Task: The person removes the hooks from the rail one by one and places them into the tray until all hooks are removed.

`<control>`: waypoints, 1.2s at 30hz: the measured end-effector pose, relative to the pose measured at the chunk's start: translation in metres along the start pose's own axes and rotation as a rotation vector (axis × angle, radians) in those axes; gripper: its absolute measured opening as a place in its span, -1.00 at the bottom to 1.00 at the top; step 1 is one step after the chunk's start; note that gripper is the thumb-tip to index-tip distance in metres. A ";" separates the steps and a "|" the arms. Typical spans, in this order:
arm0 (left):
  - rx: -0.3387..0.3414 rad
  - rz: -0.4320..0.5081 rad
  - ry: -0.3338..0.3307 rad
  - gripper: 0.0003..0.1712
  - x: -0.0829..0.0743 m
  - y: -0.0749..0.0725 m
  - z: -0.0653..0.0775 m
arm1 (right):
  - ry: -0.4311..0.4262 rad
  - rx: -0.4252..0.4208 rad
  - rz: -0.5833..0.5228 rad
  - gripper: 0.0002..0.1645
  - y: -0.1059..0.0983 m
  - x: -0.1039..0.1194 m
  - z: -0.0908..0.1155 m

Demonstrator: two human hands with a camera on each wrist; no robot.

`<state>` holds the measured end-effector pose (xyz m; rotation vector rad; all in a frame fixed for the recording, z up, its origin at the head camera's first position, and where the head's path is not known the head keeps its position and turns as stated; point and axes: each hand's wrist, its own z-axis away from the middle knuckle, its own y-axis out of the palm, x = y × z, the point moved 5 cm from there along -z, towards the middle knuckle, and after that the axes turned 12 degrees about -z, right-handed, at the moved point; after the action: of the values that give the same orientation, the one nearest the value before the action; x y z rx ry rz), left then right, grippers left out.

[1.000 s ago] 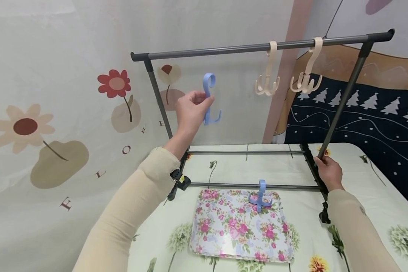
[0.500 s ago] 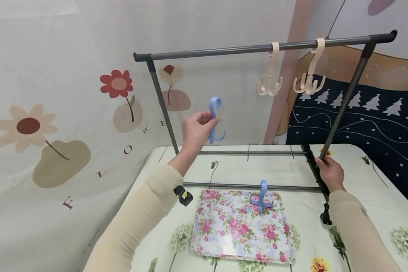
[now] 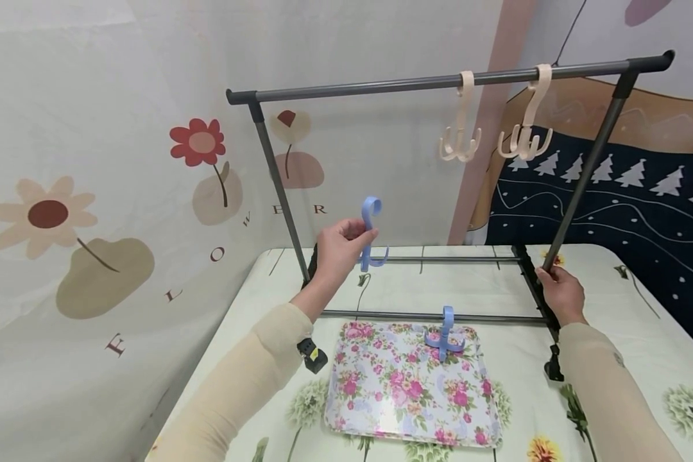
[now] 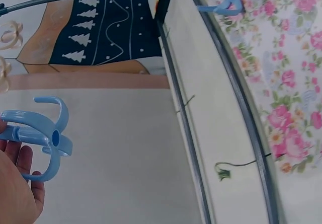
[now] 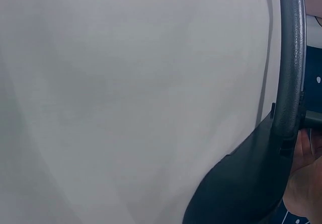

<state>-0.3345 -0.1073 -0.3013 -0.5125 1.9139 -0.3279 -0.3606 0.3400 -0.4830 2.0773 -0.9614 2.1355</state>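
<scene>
My left hand [image 3: 337, 251] pinches the stem of a light blue plastic multi-prong hook [image 3: 372, 208]. It holds the hook upright in the air, below the rack's top bar [image 3: 352, 88]. In the left wrist view the prongs of this blue hook [image 4: 56, 136] fan out beyond the fingers. My right hand [image 3: 563, 296] grips the grey right post [image 3: 583, 173] of the rack close to its foot. Two cream multi-prong hooks, one nearer the middle [image 3: 461, 144] and one farther right [image 3: 528, 109], hang from the top bar.
A flower-patterned tray [image 3: 404, 398] lies on the table in front of the rack, with a second blue hook [image 3: 446, 340] on its far right part. Two low bars, front [image 3: 404, 316] and rear [image 3: 439, 260], cross the rack's base. A printed curtain [image 3: 104, 96] stands behind.
My left hand has come down and slightly right with the blue hook, away from the top bar. The right hand keeps its grip on the post.
</scene>
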 end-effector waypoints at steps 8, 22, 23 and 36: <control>0.029 -0.002 -0.031 -0.76 0.013 0.008 0.011 | 0.004 -0.006 -0.002 -0.38 0.000 0.000 0.000; 0.109 -0.010 -0.079 -0.83 0.044 0.030 0.034 | -0.004 -0.014 -0.012 -0.38 0.000 0.001 0.001; 0.116 -0.006 -0.080 -0.84 0.046 0.031 0.035 | -0.005 -0.014 -0.012 -0.39 0.000 0.001 0.000; 0.250 -0.027 -0.092 -0.88 0.069 0.041 0.046 | -0.008 -0.013 0.008 -0.40 0.000 0.000 -0.002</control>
<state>-0.3235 -0.1054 -0.3930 -0.3800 1.7483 -0.5446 -0.3625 0.3408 -0.4833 2.0809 -0.9824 2.1210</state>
